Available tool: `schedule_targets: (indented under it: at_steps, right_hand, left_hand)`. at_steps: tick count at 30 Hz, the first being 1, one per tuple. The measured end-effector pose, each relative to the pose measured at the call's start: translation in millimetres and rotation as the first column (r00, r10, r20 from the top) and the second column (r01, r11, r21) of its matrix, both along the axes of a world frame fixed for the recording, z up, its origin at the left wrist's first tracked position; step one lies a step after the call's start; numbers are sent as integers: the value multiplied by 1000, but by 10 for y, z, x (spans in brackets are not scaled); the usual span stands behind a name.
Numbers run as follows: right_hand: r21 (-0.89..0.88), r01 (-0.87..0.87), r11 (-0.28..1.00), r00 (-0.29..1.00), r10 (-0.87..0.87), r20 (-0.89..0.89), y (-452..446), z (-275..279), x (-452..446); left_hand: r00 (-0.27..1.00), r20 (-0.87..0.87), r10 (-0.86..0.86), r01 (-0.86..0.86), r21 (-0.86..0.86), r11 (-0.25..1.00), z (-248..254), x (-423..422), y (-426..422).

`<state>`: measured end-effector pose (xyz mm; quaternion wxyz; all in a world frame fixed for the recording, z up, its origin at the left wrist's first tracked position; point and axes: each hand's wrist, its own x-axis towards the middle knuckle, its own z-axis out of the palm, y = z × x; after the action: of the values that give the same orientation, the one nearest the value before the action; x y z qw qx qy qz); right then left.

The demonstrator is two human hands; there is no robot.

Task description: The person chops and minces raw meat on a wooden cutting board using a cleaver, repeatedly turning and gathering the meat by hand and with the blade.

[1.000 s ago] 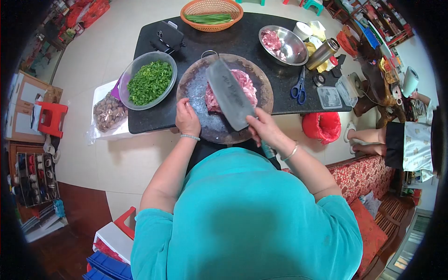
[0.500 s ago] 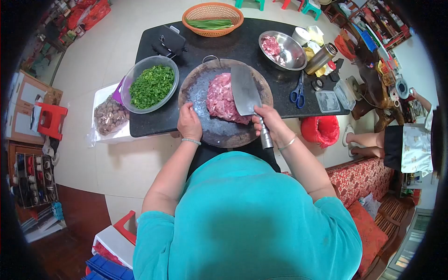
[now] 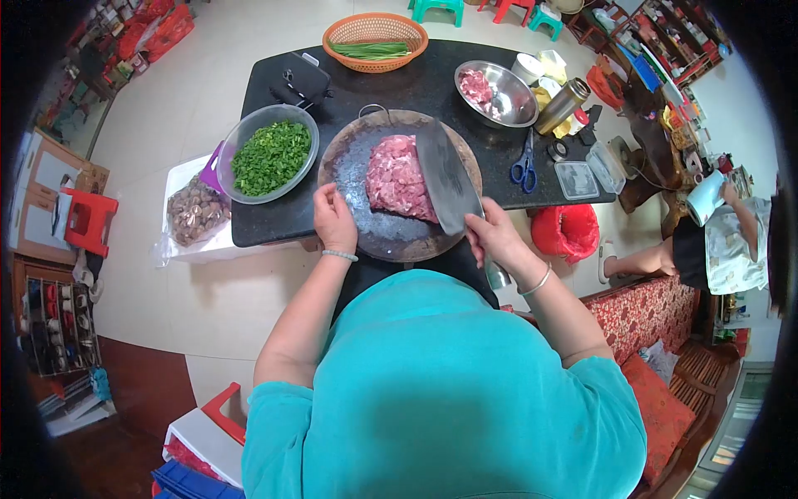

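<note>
A round chopping board (image 3: 353,187) with a worn, dark surface lies on the table, a slab of pink chopped meat (image 3: 396,176) at its middle. My right hand (image 3: 497,237) grips the metal handle of a cleaver (image 3: 446,176). The broad blade is tilted along the right side of the meat; whether its edge touches the meat is hard to see. At the board's front left rim, my left hand (image 3: 335,220) is closed with curled fingers, apart from the meat. A bowl of chopped greens (image 3: 273,156) stands left of the board.
On the black table (image 3: 366,87) are an orange basket (image 3: 376,23) of long green stalks, a steel bowl (image 3: 517,100) with meat pieces, blue scissors (image 3: 524,170), and a thermos (image 3: 564,106). A red bin (image 3: 565,237) stands below right. Another person (image 3: 736,249) is far right.
My right hand and the cleaver have moved slightly right, and the blade has turned more onto its edge. The left hand stays at the rim. The other person now holds a pale blue object.
</note>
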<state>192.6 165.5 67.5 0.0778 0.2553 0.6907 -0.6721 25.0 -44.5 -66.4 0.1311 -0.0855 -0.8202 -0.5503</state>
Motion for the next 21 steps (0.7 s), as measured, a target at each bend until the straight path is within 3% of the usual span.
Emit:
schedule_targets:
  at_steps: [2,3,5,7,8,10,12,14,15,17,18,20,21]
  right_hand:
    - [233,29,972,994,-3,-112,-152,-20,-91]
    - [411,2,911,994,44,-101,-214,-40,-155]
    - [744,54,666,963,162,-215,-256,-434,-328]
    - [747,-47,663,977,186,-104,-335,-472,-451]
    - [736,-67,673,978,189,-84,-355,-535,-494]
    - [713,-22,701,977,165,-132,-339,-620,-519]
    - [614,-55,787,986,141,-93,-318,-595,-502]
    - [214,-67,974,987,96,-127,-334,-497,-332]
    - [-56,-65,996,981,54,-187,-345,-546,-265]
    - [-239,-19,971,993,-11,-120,-386,-545,-85]
    - [-281,-101,954,972,34,-233,-370,-568,-34]
    - [-255,-68,965,977,13,-211,-398,-622,6]
    - [-224,-34,974,981,-10,-191,-420,-627,16]
  left_hand:
    - [994,109,-22,-5,244,970,89,79,20]
    - [992,109,-57,25,271,962,126,128,41]
    - [969,188,-158,83,355,931,368,323,99]
    - [933,192,-304,209,397,894,436,466,168]
    - [936,117,-331,289,278,916,468,492,222]
    - [761,402,-509,389,344,855,532,646,245]
    - [601,543,-587,483,338,807,642,724,296]
    - [466,625,-626,526,374,764,705,776,345]
    - [428,633,-645,552,382,741,664,774,376]
    - [375,666,-644,627,330,706,653,796,427]
    - [375,669,-642,626,328,707,666,809,443]
    - [190,725,-662,722,354,595,683,820,475]
    - [183,723,-666,688,390,613,645,854,508]
